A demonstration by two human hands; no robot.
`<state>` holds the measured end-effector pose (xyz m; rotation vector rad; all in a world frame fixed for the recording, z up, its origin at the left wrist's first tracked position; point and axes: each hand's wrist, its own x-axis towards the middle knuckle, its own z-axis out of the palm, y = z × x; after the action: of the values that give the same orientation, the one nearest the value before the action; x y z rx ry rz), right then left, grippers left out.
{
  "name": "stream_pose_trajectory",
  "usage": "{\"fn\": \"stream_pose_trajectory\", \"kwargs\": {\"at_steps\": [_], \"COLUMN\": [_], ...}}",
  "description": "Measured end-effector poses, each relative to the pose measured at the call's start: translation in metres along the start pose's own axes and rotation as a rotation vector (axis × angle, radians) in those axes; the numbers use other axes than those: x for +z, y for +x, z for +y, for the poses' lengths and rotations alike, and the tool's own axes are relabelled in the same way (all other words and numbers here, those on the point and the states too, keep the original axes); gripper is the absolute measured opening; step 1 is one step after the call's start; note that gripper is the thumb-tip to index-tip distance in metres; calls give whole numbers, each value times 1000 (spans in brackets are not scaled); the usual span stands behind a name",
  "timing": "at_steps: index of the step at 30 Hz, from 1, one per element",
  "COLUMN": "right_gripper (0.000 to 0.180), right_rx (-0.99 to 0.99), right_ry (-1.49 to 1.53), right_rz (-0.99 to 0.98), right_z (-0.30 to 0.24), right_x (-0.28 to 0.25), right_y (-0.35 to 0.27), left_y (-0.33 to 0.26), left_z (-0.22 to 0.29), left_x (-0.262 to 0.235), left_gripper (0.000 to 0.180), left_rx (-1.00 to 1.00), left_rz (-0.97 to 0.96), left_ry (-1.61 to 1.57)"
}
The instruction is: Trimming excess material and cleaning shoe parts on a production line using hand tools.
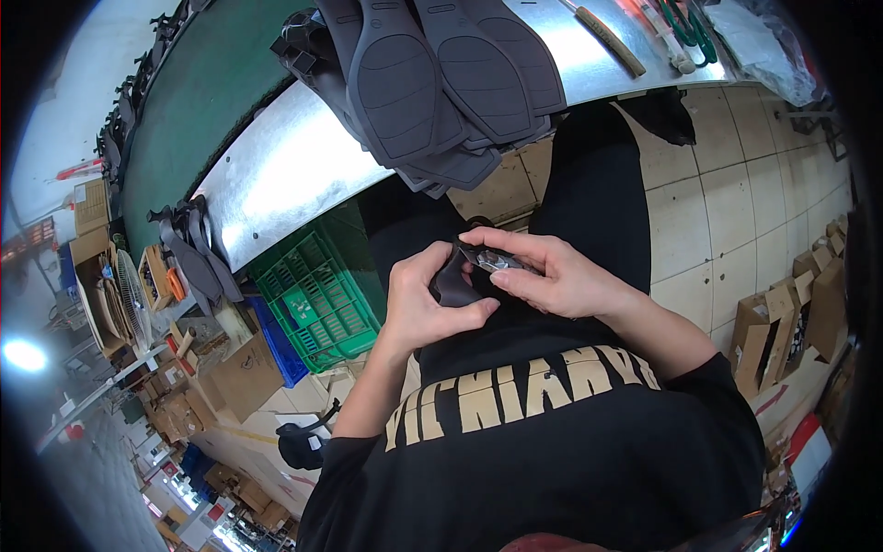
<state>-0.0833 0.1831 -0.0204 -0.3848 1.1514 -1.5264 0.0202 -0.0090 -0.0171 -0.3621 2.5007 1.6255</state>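
My black shirt (552,442) with its pale lettering fills the bottom of the view, and just above it my two hands meet in front of my lap. My left hand (425,304) curls around a small dark piece (452,285) of soft, rubbery-looking material, thumb pressed along its lower side, while my right hand (556,271) comes in from the other side with its fingers (501,241) laid over the top of the same piece; both hands are closed on it, touching each other around it. A small shiny bit (497,263) shows under my right fingers, though I cannot tell what it is. Beyond my hands, my dark trousers (593,184) run up toward the metal tabletop (285,175), whose near edge curves across the upper part of the view. A stack of grey moulded mats (432,83) hangs over that near edge. Near the tabletop's right end lie a wooden-handled tool (609,39) and green-handled scissors (685,23). Under the tabletop to my left stands a green plastic crate (317,299), and folded cardboard boxes (791,313) sit on the tiled floor (727,202) to my right.
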Motion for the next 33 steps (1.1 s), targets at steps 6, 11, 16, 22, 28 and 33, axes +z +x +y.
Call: {"fn": "stream_pose_trajectory", "kwargs": {"at_steps": [6,11,16,22,28,33], "right_gripper": [48,48,50,47,46,47], "right_rx": [-70,-40,-64,-112,-157,-286], "right_ry": [-63,-39,-55,-125,-149,-319], "right_rz": [-14,-11,-17,29,58,149], "right_z": [8,7,9,15,19,21], "right_x": [-2,-1,1,4,6,8], "right_y": [3,3,6,9,12,13], "left_y": [-2,-3,-1,3,6,6], "left_z": [0,-4,-9,-21,-26,-28], "left_x": [-2,-6,-12,-12,-11,-10], "left_gripper": [44,45,45,43,41,42], "left_rx": [-18,-90,-97,-78,-84,-92], "left_rz": [-1,-63,-121,-176,-172,-179], "left_ry": [-38,-181,-270,-391,-452,-499]}}
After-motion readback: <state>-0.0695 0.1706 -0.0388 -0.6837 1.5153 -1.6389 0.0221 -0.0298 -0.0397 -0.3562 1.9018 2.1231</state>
